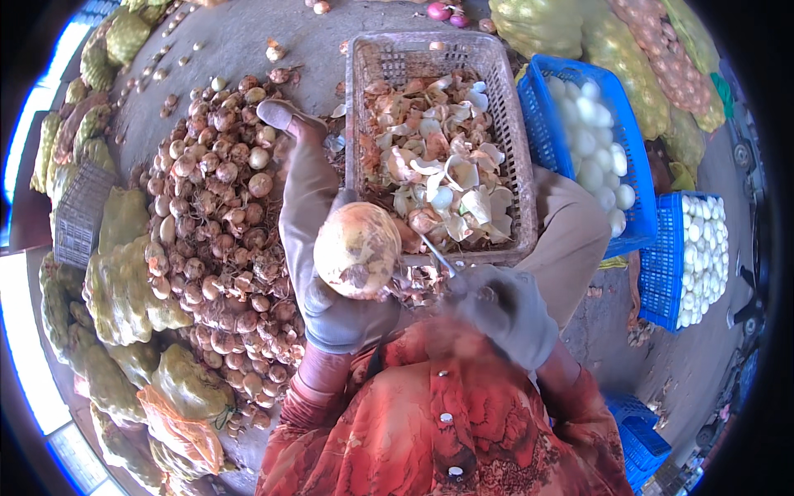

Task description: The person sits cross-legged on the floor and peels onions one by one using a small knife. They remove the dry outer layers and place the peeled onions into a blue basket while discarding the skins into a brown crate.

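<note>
My left hand [350, 316], in a grey glove, holds up a large yellow onion [358, 250] whose skin is still on and partly dirty. In my right hand [508, 310], also gloved and a little blurred, is a knife [438, 254] with a thin metal blade pointing up and left. The blade is apart from the onion, near the front edge of a grey-brown plastic crate [527, 204]. Onion peelings [462, 170] fill much of that crate, which stands between my legs.
Unpeeled onions [217, 180] lie in a large heap at left, with mesh sacks [124, 291] beyond. At right, a blue crate [639, 186] holds peeled onions [586, 118]; another blue crate [662, 266] is full of them. More mesh sacks [620, 68] stand at the back right.
</note>
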A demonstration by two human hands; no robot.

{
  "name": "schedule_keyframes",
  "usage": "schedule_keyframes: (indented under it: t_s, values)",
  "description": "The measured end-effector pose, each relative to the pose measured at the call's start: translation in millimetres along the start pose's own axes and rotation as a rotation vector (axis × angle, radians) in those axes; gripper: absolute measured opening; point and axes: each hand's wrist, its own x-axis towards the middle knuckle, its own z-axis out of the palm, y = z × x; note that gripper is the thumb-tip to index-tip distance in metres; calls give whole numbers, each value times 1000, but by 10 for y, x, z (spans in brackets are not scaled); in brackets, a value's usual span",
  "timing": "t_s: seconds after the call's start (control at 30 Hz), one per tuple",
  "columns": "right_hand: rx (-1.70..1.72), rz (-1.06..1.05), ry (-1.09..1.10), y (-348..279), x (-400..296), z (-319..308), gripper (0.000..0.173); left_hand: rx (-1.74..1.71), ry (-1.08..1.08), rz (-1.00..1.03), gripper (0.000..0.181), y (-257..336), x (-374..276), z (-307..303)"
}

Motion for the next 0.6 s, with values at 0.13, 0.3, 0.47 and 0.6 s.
schedule_keyframes:
  t_s: [0.13,0.3,0.47,0.6]
  values:
    - [-144,-117,29,19,-110,-88,33,47,131,-41,95,-133,-45,164]
    - [-141,-154,120,-106,-119,-104,32,-177,-108,-176,103,-126,-12,211]
    - [-153,-220,31,-214,-139,-178,30,-65,-145,-104,105,-105,-27,96]
    - [-153,-161,55,-204,-199,-120,30,2,-87,-27,103,-57,13,241]
